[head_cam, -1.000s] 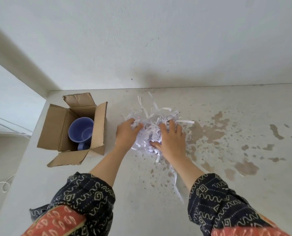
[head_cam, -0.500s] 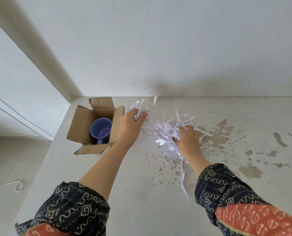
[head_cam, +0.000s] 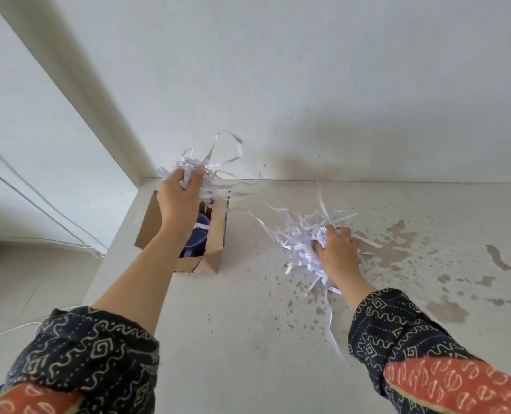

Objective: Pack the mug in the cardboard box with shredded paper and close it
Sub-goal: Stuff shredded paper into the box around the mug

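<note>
- The mug (head_cam: 199, 234), blue-purple, sits inside the open cardboard box (head_cam: 215, 234) at the table's left corner, mostly hidden behind the forearm, with a strip or two of paper lying across it.
- And here's the left hand (head_cam: 178, 201), right above the box, fingers clenched round a handful of shredded paper (head_cam: 200, 171) with loose strips flying off over the flaps!
- Over to the right hand (head_cam: 337, 255): palm down on the remaining heap of shreds (head_cam: 299, 237), fingers curled into it, gripping a clump that hasn't left the table (head_cam: 248, 324).
- That heap lies well apart from the box, out on the stained, speckled patch of tabletop, a few stray strips trailing toward the sleeve.
- Progress check: mug in the box, done. Padding has barely begun, going by how little paper shows inside. Left to do: drop this handful, bring over the rest, fold the flaps shut. They all stand open right now.
- What's changed? A second ago both hands were buried together in one pile. Half a second ago the left had peeled away with its clump, beside the box's right flap. Now it's over the opening, while the right has stayed back on the heap, closing in tighter.
</note>
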